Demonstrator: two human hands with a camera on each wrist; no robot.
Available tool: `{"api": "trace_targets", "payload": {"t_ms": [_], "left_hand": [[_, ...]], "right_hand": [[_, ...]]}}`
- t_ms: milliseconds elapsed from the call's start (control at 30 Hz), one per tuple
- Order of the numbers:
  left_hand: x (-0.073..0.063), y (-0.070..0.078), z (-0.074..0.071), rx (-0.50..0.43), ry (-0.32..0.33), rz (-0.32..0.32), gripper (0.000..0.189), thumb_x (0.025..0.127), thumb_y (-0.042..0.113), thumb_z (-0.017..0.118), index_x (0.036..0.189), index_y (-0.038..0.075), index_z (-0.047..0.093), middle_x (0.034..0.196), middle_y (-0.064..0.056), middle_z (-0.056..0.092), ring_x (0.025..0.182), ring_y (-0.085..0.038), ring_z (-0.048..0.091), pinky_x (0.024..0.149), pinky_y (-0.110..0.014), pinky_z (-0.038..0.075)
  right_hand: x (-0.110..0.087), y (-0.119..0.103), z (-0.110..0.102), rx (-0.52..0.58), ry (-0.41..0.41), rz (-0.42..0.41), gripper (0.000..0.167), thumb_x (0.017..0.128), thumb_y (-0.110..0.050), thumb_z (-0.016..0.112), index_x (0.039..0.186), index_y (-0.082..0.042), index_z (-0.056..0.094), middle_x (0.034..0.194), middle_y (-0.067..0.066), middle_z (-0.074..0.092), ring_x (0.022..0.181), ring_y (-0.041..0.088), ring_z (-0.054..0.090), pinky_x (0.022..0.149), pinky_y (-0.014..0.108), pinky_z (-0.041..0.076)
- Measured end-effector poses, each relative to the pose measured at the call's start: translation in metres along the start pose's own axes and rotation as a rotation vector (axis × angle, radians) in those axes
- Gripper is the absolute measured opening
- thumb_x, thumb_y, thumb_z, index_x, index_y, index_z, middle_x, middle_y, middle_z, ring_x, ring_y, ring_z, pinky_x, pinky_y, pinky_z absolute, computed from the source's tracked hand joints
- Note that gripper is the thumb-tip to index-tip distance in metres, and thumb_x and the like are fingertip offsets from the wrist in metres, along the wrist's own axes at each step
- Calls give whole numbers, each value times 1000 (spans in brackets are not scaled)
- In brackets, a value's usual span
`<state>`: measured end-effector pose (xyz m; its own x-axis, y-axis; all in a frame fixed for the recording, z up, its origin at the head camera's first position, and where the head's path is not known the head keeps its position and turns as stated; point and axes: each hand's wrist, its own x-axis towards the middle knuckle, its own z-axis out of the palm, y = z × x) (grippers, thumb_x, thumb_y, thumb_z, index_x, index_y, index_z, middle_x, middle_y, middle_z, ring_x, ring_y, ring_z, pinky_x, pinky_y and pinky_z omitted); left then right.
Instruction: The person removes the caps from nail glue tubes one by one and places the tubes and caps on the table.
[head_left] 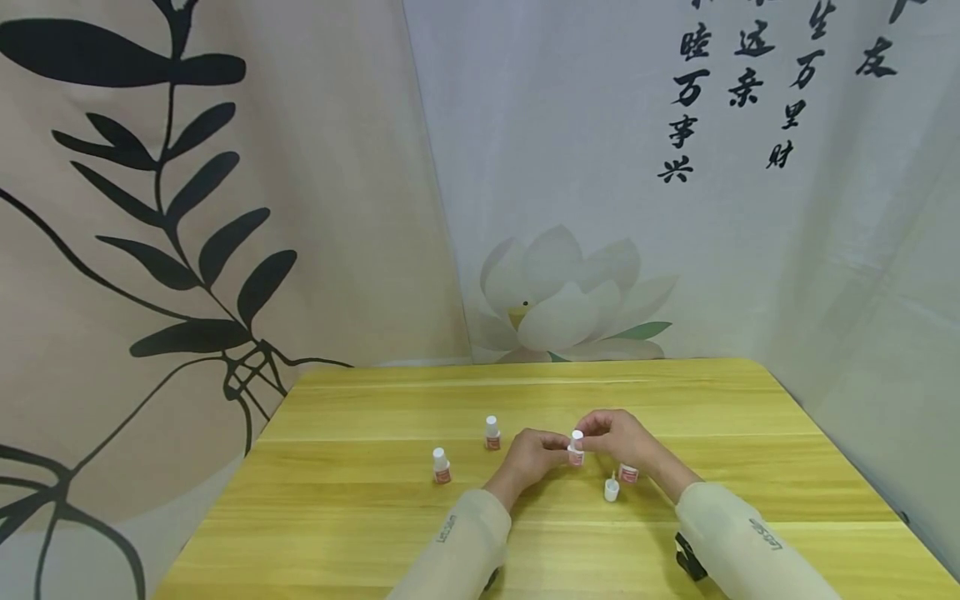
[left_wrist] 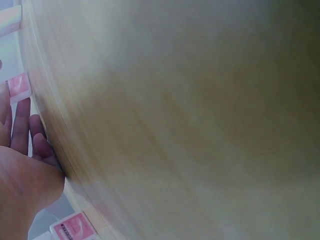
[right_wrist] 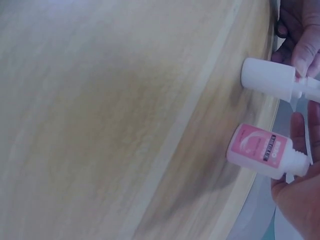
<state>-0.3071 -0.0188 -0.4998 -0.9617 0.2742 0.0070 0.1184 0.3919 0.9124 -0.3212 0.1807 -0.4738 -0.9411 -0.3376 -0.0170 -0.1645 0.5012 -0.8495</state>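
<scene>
A small white bottle [head_left: 576, 457] with a pink label is held upright above the table between both hands. My left hand [head_left: 534, 457] pinches its body from the left, and its label [left_wrist: 20, 86] shows at the fingertips in the left wrist view. With thumb and fingers, my right hand [head_left: 621, 437] grips the bottle's white cap [head_left: 577, 435]. Below the right hand stands an uncapped bottle [right_wrist: 261, 152] with a bare threaded neck, partly covered by the wrist in the head view. Beside it, a loose white cap [head_left: 612, 490] stands upside down, its thin stem pointing up.
Two more capped bottles stand to the left: one farther back [head_left: 492, 433], one nearer [head_left: 442, 467]. All rest on a yellow wood-grain table [head_left: 360, 517]. Behind it hangs a printed curtain [head_left: 360, 208].
</scene>
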Motion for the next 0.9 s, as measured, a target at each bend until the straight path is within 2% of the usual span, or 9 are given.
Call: {"api": "trace_targets", "payload": {"t_ms": [167, 567, 900], "left_hand": [[0, 1, 0, -1, -3, 6, 15, 83, 30, 82, 90, 16, 80, 93, 9, 74, 91, -7, 60, 84, -34, 50], [0, 0, -1, 20, -10, 9, 16, 84, 31, 81, 91, 17, 80, 93, 9, 73, 92, -7, 60, 85, -35, 50], [0, 0, -1, 23, -13, 12, 15, 84, 30, 80, 92, 17, 80, 94, 9, 73, 93, -8, 61, 85, -34, 51]], "right_hand": [[-2, -2, 0, 10, 0, 5, 17, 90, -25, 76, 101, -13, 71, 97, -2, 68, 97, 18, 60, 92, 46, 47], [-3, -2, -1, 21, -16, -13, 25, 90, -26, 76, 108, -9, 70, 101, -1, 68, 99, 19, 60, 91, 46, 48], [-4, -4, -1, 17, 0, 2, 19, 89, -25, 76, 102, -11, 71, 97, -1, 68, 96, 18, 60, 91, 46, 48]]}}
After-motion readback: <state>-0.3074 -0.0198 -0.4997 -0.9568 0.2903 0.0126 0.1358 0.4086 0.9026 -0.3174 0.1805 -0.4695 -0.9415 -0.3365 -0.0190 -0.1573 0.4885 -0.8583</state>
